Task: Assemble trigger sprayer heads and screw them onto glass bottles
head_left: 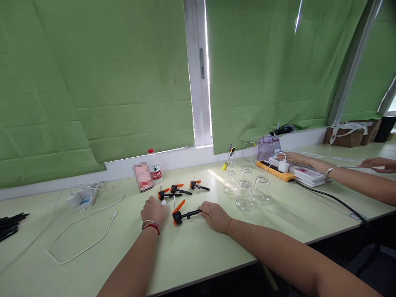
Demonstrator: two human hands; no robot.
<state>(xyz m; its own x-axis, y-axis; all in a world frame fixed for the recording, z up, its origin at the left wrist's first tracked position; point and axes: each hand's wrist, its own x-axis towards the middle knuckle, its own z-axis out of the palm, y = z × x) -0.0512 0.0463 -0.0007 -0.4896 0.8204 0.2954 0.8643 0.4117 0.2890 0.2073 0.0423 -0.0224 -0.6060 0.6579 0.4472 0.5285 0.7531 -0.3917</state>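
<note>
My right hand (pixel 215 216) pinches the black tapered end of a black-and-orange fitting (pixel 177 218), which has an orange lever and a thin metal rod pointing up. My left hand (pixel 154 211) rests on the table to the left of it with its fingers curled; what they hold, if anything, is hidden. A white covering or small white piece (pixel 163 202) shows at the left thumb. Just beyond lie three similar fittings: one near the left hand (pixel 168 194), a middle one (pixel 181 189) and a far right one (pixel 199 186).
Several clear glass jars (pixel 245 198) stand to the right, with a yellow-and-black-topped bottle (pixel 231 159) behind. A water bottle (pixel 156 169), power strip (pixel 275 170), white cable (pixel 93 247) and black sticks (pixel 12 225) are around. Another person's arm (pixel 349 175) reaches over white stacked items (pixel 309 175).
</note>
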